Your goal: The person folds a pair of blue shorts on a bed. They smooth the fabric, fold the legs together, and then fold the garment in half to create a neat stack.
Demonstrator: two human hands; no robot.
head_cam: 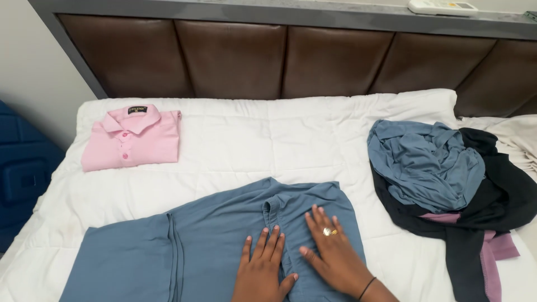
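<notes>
- Left hand [262, 272] and right hand [331, 253] lie flat, fingers spread and gripping nothing — palms pressed on the blue garment [184, 246].
- The garment, soft smooth knit, lies near the bed's front edge, its long axis running left to right.
- White quilted bedcover [268, 140] beneath.
- Folded pink shirt [131, 138] back left; crumpled clothes pile [447, 179] right.
- Padded brown headboard [279, 56].

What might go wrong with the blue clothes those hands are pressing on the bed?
1. The spread-out blue-grey garment shows ridges near its seam; pressing with the left hand and right hand may set creases.
2. The gold ring might snag the soft fabric.
3. The heap of blue, black and mauve clothes lies near the white quilt's edge and may slide off.
</notes>
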